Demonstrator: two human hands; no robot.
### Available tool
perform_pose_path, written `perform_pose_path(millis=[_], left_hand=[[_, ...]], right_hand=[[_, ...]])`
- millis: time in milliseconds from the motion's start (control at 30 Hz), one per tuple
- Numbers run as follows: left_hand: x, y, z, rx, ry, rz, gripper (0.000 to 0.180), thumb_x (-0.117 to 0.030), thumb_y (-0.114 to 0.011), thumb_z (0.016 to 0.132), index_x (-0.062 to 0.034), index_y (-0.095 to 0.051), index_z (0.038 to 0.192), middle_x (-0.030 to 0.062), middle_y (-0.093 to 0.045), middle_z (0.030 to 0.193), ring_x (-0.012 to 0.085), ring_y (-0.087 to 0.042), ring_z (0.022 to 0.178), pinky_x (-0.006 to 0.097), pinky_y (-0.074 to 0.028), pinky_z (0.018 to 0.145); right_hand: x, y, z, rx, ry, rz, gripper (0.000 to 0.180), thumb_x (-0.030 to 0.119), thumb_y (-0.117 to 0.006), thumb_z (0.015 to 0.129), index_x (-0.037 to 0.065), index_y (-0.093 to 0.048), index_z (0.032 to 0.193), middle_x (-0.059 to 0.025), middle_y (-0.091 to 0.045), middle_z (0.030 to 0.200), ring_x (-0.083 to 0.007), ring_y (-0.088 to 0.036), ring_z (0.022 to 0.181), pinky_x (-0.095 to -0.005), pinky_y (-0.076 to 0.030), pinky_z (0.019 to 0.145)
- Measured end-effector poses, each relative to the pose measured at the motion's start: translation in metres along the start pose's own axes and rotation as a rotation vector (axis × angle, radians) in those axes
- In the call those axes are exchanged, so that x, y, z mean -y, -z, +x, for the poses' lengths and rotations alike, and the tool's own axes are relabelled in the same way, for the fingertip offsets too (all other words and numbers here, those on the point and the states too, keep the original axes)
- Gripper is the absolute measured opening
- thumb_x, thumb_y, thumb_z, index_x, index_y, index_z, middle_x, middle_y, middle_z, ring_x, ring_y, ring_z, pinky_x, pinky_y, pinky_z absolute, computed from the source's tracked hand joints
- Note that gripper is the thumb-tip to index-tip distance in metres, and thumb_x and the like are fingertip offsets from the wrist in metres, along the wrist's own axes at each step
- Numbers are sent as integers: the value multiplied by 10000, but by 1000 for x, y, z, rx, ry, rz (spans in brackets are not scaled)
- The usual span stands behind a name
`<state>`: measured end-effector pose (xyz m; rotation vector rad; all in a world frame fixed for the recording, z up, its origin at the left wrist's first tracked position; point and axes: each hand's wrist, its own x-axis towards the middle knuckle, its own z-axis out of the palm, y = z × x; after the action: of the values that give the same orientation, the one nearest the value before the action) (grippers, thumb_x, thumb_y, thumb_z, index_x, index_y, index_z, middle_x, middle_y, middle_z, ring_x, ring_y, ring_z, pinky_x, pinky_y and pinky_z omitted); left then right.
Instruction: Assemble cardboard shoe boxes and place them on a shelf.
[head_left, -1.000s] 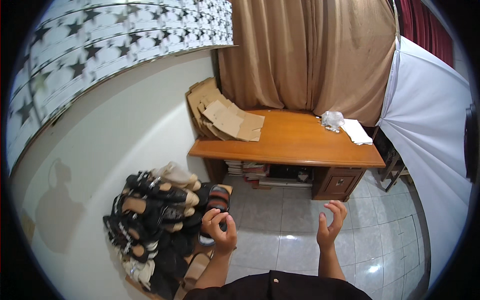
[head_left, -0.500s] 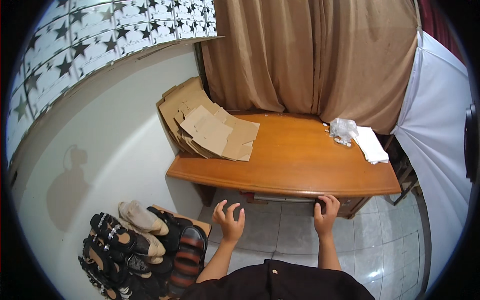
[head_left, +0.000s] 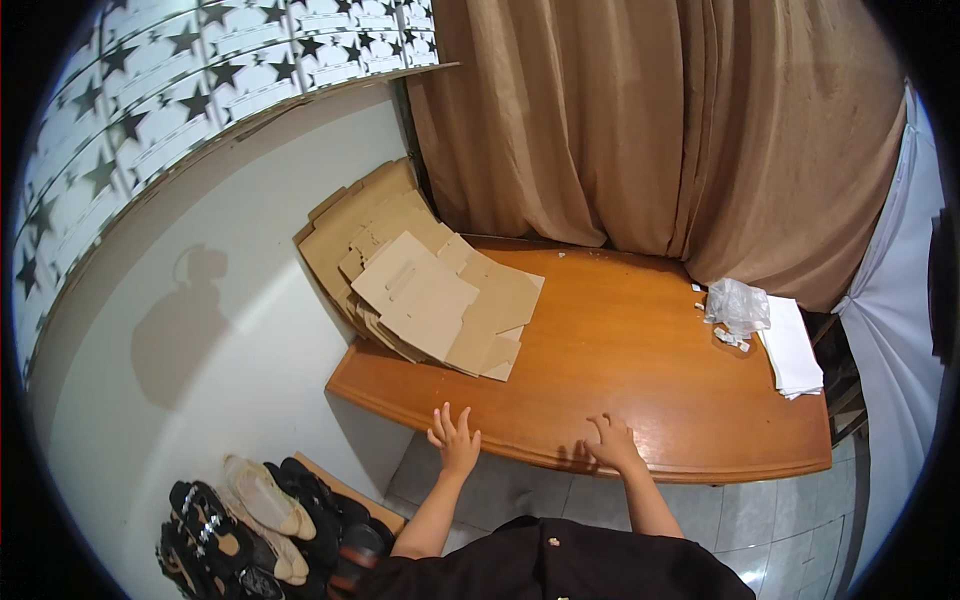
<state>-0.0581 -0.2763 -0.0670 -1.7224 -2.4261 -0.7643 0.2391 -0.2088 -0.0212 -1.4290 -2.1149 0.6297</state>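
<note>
My left hand (head_left: 456, 441) is open, fingers spread, at the front edge of the brown wooden table (head_left: 600, 345). Nothing is in it. The nearest thing to it is a stack of flattened cardboard boxes (head_left: 425, 290), which lies at the table's left end and leans up toward the wall. My right hand (head_left: 613, 441) is over the table's front edge, its fingers apart and bent, also holding nothing. Toward the right end lies a crumpled clear plastic bag (head_left: 738, 305) with small white pieces (head_left: 732, 340) beside it. A stack of white paper (head_left: 793, 345) lies right of the bag.
Black, beige and brown shoes (head_left: 265, 500) crowd a rack at the lower left. Brown curtains (head_left: 570, 130) hang behind the table, and a white cloth (head_left: 895, 250) hangs at the right. A ledge of star-patterned boxes (head_left: 215, 70) juts from the left wall.
The table appears closer and lower in the picture. Both hands have come from before the table to its front edge. They remain empty, and the boxes, bag and paper stay in place.
</note>
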Motion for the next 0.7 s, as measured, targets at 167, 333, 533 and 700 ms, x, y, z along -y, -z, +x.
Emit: perform_pose_path(millis=[167,333,533,700], left_hand=[[18,-58,72,97,-90,121,674,-133,-614,765,-153,-318,1371,187,-136,1455,370,-109,1355,645,-169,994],[25,-87,135,220,-111,173,720,-130,-599,719,-130,-304,1376,204,-142,1457,376,-97,1360,637,-118,1018],[52,-103,163,511,-242,93,696,-433,-548,818,-130,-299,1394,155,-122,1489,311,-90,1378,632,-59,1029],[61,-117,154,362,-266,53,629,-548,-486,837,-201,-394,1354,134,-269,1451,252,-198,1357,644,-87,1000]], right_hand=[[-32,-34,53,552,-231,-235,680,434,-622,703,229,-423,1320,-208,-316,1398,-352,-228,1336,-664,-73,1020],[-41,-43,85,458,-272,-149,661,430,-622,713,219,-434,1310,-211,-317,1398,-362,-229,1334,-656,-97,1021],[-34,-49,103,422,-326,-103,659,450,-616,732,218,-424,1318,-221,-307,1403,-372,-229,1332,-663,-99,1013],[-37,-57,122,494,-296,-104,664,476,-609,748,209,-418,1325,-225,-320,1394,-376,-237,1327,-657,-108,1012]])
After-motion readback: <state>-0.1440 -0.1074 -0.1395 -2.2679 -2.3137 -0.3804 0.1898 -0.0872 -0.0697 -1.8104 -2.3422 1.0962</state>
